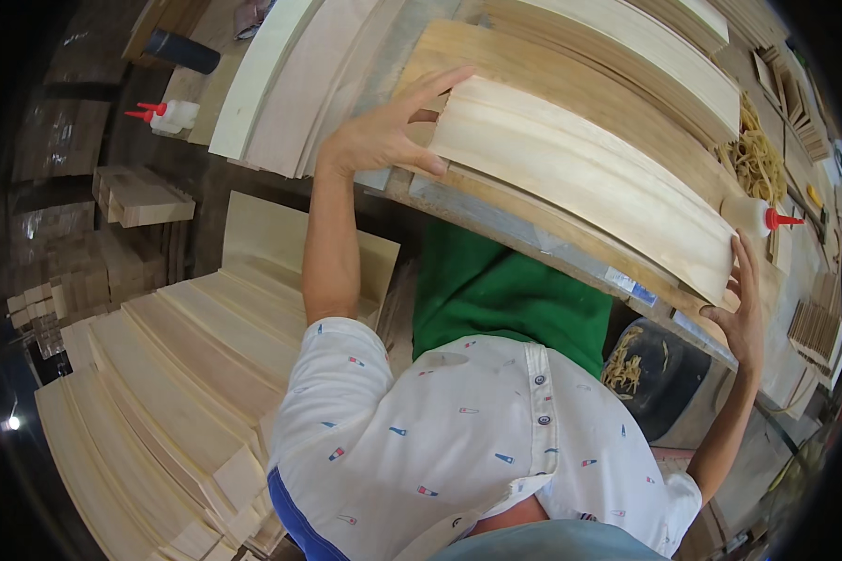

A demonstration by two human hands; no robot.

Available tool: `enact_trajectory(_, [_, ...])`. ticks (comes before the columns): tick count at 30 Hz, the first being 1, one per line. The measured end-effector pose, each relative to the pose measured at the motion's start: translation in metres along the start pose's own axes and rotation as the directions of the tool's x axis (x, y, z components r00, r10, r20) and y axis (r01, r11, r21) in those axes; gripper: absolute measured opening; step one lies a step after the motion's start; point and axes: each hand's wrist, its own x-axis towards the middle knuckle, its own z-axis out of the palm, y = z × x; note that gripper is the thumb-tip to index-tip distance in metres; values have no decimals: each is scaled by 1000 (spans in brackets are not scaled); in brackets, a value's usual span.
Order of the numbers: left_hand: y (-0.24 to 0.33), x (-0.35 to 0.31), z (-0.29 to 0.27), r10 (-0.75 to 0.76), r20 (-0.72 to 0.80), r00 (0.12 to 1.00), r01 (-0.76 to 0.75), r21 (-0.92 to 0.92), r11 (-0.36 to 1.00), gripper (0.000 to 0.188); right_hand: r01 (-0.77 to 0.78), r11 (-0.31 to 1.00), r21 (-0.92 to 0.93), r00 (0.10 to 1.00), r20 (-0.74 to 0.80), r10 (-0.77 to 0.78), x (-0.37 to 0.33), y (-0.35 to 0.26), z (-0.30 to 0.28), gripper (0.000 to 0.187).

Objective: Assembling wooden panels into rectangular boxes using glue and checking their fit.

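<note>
A long, pale wooden board (580,178) lies across a larger brown wooden board (505,51) on the workbench. My left hand (379,131) spans its left end, with fingers on the far corner and the thumb at the near corner. At the right end, my right hand (739,313) closes round the edge, fingers along the end and thumb at the near corner. Some of the right fingers are partly hidden. Just beyond that end stands a white glue bottle (744,215) with a red nozzle.
Stacked long boards (627,56) lie behind, and more planks (318,84) to the left. A pile of tan bands (756,159) sits near the glue bottle. Below the bench are a black bin (664,383) and, at lower left, wooden panels (178,374). Another glue bottle (176,116) is far left.
</note>
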Motion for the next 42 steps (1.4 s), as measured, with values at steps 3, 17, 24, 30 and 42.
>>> enact_trajectory(3, [-6, 1, 4, 24, -9, 1000, -24, -9, 1000, 111, -30, 999, -12, 1000, 1, 30, -1, -2, -1, 110])
enact_trajectory(17, [-27, -1, 38, -358, -287, 888, 201, -458, 866, 63, -336, 581, 741, 883, 34, 468, -6, 47, 37, 57])
enact_trajectory(24, [-33, -3, 39, -529, -402, 747, 210, -612, 762, 66, -311, 507, 804, 900, 77, 430, 1, 41, 34, 54])
enact_trajectory(30, [-32, 1, 42, -477, -401, 782, 162, -608, 778, 61, -284, 564, 775, 928, 76, 364, 1, 37, 35, 59])
enact_trajectory(42, [-24, 4, 49, -453, -457, 766, 95, -616, 782, 54, -265, 606, 750, 927, 25, 374, 3, 34, 40, 67])
